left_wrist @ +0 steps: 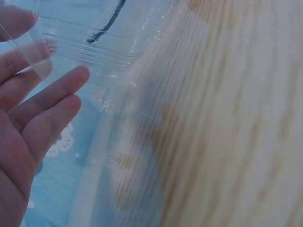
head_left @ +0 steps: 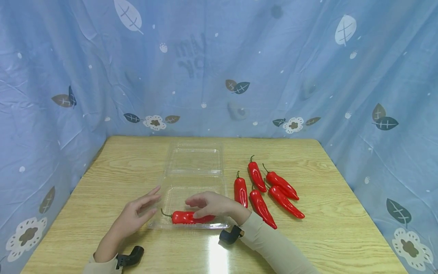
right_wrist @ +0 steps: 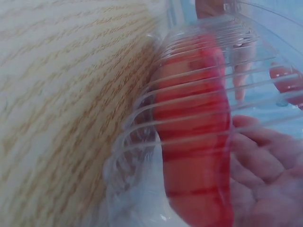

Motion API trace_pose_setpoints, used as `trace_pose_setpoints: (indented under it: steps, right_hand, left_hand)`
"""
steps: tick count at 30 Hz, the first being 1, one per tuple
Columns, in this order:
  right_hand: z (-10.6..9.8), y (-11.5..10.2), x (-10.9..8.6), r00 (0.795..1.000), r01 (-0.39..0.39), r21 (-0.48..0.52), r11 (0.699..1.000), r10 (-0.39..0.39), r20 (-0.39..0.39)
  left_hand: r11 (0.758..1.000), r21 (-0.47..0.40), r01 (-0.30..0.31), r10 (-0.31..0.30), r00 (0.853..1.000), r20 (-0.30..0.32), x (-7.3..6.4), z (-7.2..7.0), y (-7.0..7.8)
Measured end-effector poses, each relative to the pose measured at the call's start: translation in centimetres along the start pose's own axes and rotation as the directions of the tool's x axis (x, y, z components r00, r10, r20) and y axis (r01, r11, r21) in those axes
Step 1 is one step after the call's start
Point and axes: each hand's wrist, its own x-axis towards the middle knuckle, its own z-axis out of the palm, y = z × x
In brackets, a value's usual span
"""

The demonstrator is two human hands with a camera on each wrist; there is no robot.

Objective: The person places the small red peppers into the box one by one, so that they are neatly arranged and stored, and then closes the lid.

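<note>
A clear plastic clamshell box (head_left: pixel 196 177) lies opened out, its lid flat on the far side. One red chili pepper (head_left: pixel 183 217) lies crosswise along the near wall of the base, its green stem (left_wrist: pixel 110 22) pointing left. Over the pepper's right part is my right hand (head_left: pixel 215 203), thumb at the pepper and fingers loosely extended. Through the ribbed wall in the right wrist view, the pepper (right_wrist: pixel 191 118) shows beside that hand's palm. My left hand (head_left: pixel 131 217) is at the box's left edge, fingers extended and holding nothing; whether they touch the plastic, I cannot tell.
To the right of the box, several more red chili peppers (head_left: pixel 261 209) lie loosely grouped on the wood-grain table (head_left: pixel 328 236). A blue curtain (head_left: pixel 219 68) with leaf and flower prints encloses the back and sides. Both wrists wear black camera mounts.
</note>
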Motion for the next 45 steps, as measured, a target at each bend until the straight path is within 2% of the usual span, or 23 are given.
trace_pose_setpoints:
  steps: [6,10,18,25,30,35,40,45]
  right_hand:
    - [-0.1,0.2,0.0,0.998,0.063,0.099,0.993,-0.061,-0.027]
    - [-0.2,0.5,0.0,0.99,0.137,0.18,0.974,-0.128,-0.059]
    - [-1.2,-0.6,-1.0,0.974,0.218,0.223,0.95,-0.195,-0.119]
    - [-2.1,-0.2,-2.1,0.97,0.219,0.284,0.933,-0.175,-0.171]
    - [-2.9,0.0,-3.2,0.962,0.221,0.271,0.937,-0.163,-0.221]
    - [-3.6,0.0,-4.7,0.942,0.256,0.27,0.928,-0.178,-0.283]
    - [-4.4,0.2,-5.9,0.913,0.324,0.255,0.911,-0.23,-0.337]
    - [-5.5,0.3,-7.2,0.892,0.337,0.235,0.912,-0.229,-0.39]
  left_hand:
    - [1.0,0.003,-0.009,0.009,1.0,-0.005,0.0,0.0,-0.1]
    - [1.0,-0.001,-0.019,0.019,1.0,-0.005,0.0,0.0,-0.1]
    - [1.0,0.022,0.007,-0.007,1.0,-0.008,0.1,0.0,0.0]
    - [1.0,0.022,0.013,-0.013,1.0,-0.007,0.0,0.0,0.0]
    - [1.0,0.021,-0.003,0.003,1.0,-0.008,0.0,0.0,-0.1]
    - [1.0,0.014,-0.026,0.026,1.0,-0.009,0.1,0.0,-0.3]
    - [0.999,0.017,-0.044,0.044,0.999,-0.004,0.1,0.1,-0.3]
    - [0.999,0.015,-0.045,0.045,0.999,-0.012,0.0,0.1,-0.4]
